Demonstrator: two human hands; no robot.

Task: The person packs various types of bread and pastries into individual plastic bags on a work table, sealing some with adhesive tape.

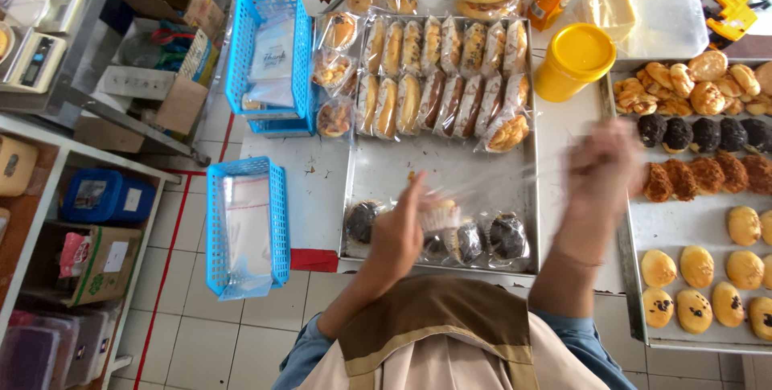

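Note:
My left hand grips a light muffin in a clear plastic bag, held just above the front of a metal tray. My right hand is blurred by motion over the gap between that tray and the tray to the right; a faint clear plastic film stretches from it toward the muffin, but whether it grips the film I cannot tell. Bagged dark muffins line the tray's front edge. Rows of wrapped long buns fill its far half.
A second tray on the right carries unwrapped buns, dark muffins and round pastries. A yellow lidded tub stands behind the gap. Two blue baskets with clear bags sit at the left. Shelves and boxes lie beyond the table's left edge.

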